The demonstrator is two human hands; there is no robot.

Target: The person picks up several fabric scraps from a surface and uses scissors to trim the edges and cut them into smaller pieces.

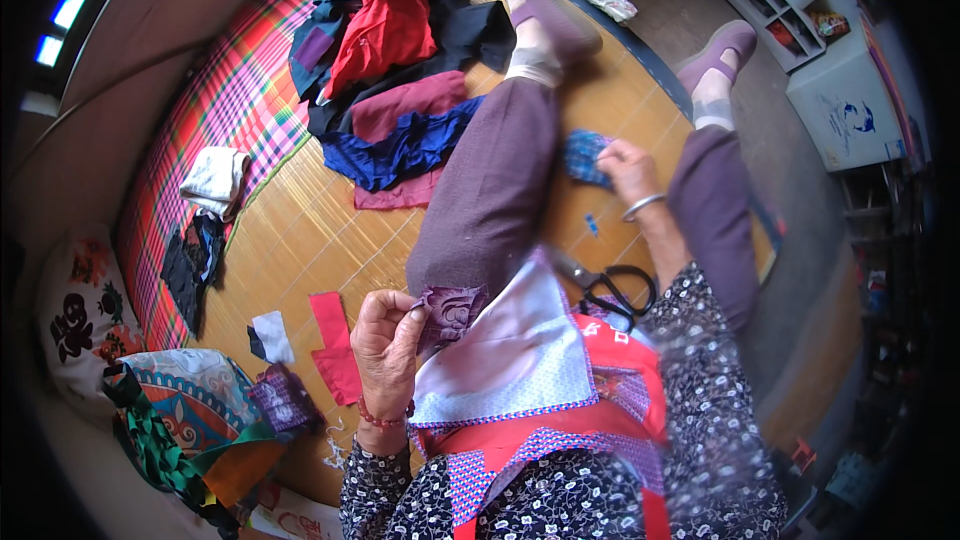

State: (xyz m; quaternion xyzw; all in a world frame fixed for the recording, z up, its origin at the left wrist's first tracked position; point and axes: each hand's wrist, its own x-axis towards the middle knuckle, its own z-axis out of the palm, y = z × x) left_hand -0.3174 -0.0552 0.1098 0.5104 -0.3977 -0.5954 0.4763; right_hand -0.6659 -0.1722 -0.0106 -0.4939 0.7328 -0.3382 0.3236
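Between thumb and fingers, my left hand (386,337) pinches a small purple patterned cloth piece (452,313) above my thigh. My right hand (632,174), with a metal bangle at the wrist, is between my legs, its fingertips closed at the edge of a blue plaid cloth piece (585,157). Black-handled scissors (619,292) lie by my right forearm, their blades partly hidden beside my lap. Over my lap spreads a pale cloth panel (517,360) with a patterned border, part of a red apron (525,426). A tiny blue scrap (592,224) rests on the mat.
Heaped clothes and cloth (390,37) lie beyond my left leg on the woven mat (300,240). At left are red cloth strips (334,352), a purple cloth bundle (283,399), a printed bag (187,397) and a folded white cloth (214,178). A white box (847,112) stands far right.
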